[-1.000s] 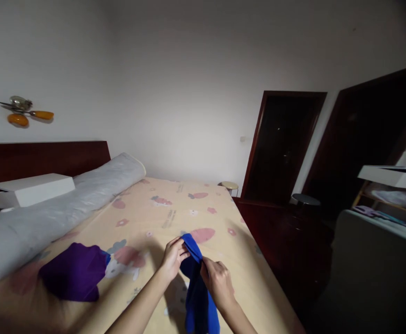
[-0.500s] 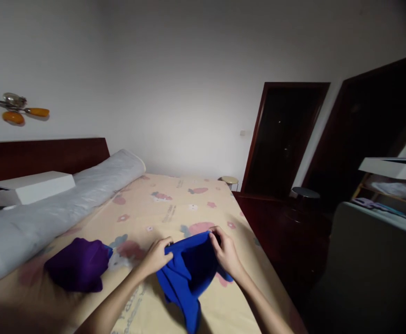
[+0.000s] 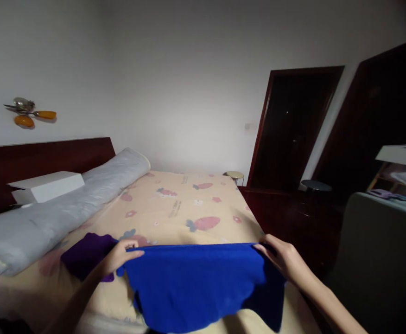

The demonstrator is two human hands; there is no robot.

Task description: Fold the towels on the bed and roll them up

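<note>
A blue cloth (image 3: pixel 196 283), perhaps a garment, is stretched sideways between my two hands above the near part of the bed. My left hand (image 3: pixel 121 255) pinches its upper left corner, and my right hand (image 3: pixel 281 255) grips the upper right corner. The top edge runs nearly straight and taut, while the lower part hangs down with an uneven hem. A crumpled purple cloth (image 3: pixel 85 255) lies on the bed, partly behind my left hand and forearm.
The bed sheet (image 3: pixel 175 208) is cream with pink prints. A grey rolled bundle (image 3: pixel 116 174) lies along the headboard (image 3: pixel 50 155), with a white box (image 3: pixel 53 186) on it. Two stools (image 3: pixel 235 175) stand beyond the bed. At right are a greenish-grey panel (image 3: pixel 370 250) and shelves.
My hands have moved apart, pulling the bunched blue cloth out wide and flat. The view has shifted slightly, and my left hand is now in front of part of the purple cloth.
</note>
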